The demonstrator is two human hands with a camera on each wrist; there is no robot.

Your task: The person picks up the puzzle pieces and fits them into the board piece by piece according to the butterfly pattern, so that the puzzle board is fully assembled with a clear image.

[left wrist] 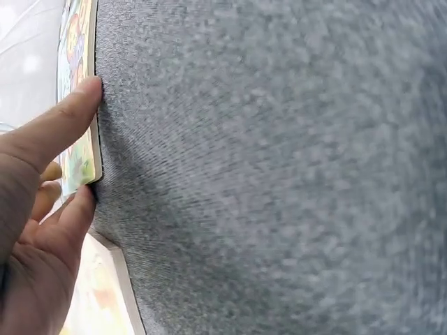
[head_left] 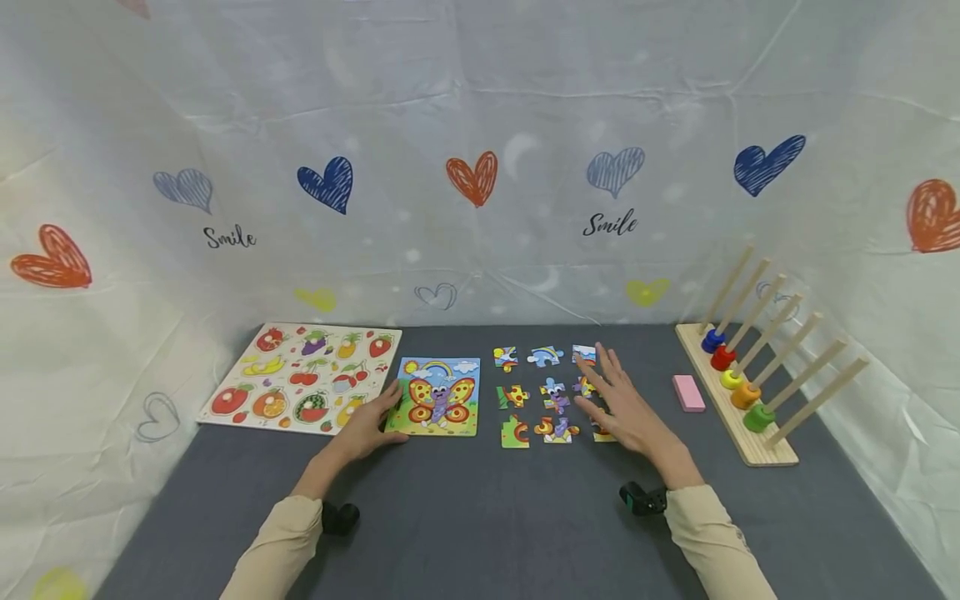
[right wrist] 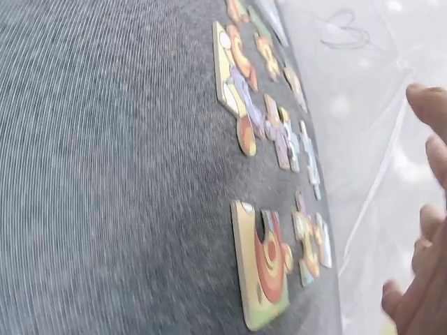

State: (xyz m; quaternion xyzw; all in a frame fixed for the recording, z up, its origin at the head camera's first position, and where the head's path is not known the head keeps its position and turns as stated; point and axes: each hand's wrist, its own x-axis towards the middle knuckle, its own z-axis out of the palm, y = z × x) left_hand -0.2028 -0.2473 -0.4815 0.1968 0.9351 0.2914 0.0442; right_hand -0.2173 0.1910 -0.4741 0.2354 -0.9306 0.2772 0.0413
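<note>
My left hand (head_left: pixel 367 425) grips the near left corner of a square butterfly picture board (head_left: pixel 438 396) lying flat on the table. In the left wrist view, its thumb (left wrist: pixel 73 112) lies along one edge and the fingers bend around the corner. Loose jigsaw pieces, several in three rows, lie right of the board, among them a rainbow piece (head_left: pixel 545 357) and a green corner piece (head_left: pixel 515 432). My right hand (head_left: pixel 630 412) hovers over the right column with spread fingers, holding nothing and partly hiding those pieces. In the right wrist view, a corner piece (right wrist: pixel 262 272) lies apart from that hand.
A fruit puzzle board (head_left: pixel 300 379) lies at the left, close to the left hand. To the right are a pink block (head_left: pixel 688 393) and a wooden peg stand (head_left: pixel 738 396) with coloured rings and upright pegs. A white printed curtain (head_left: pixel 480 250) hangs behind the grey table (head_left: pixel 465 517).
</note>
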